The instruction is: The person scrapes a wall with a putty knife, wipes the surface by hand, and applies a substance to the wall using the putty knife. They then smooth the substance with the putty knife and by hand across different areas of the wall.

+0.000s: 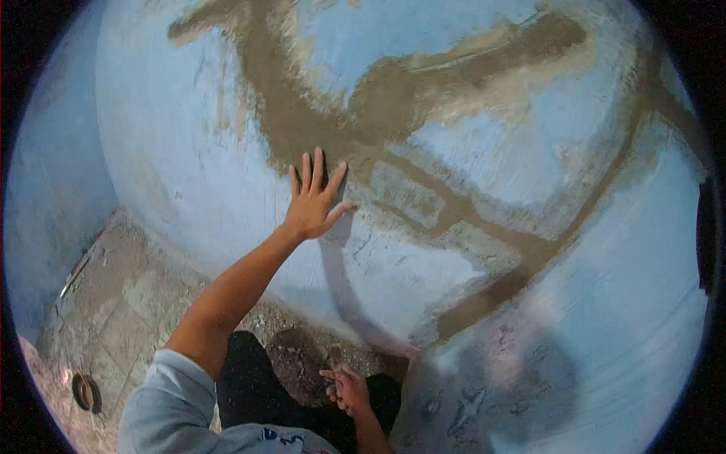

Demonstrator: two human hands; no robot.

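Observation:
My left hand [311,206] lies flat against a pale blue wall [227,197], fingers spread and pointing up. Its fingertips reach the lower edge of a broad brown patch of filler [302,129], and nothing is held in it. Down by my lap, near my dark trousers [257,386], hovers my right hand [349,390]. Its fingers are loosely bent and apart, one pointing left, and no object shows in it. Brown bands of filler [499,231] branch across the wall to the right of my left hand.
A dusty floor [128,303] with rubble runs along the wall's foot. On it at lower left lies a dark ring-shaped item [85,392], like a tape roll. A thin strip [74,274] rests by the left wall. Another blue wall surface [628,303] stands at right.

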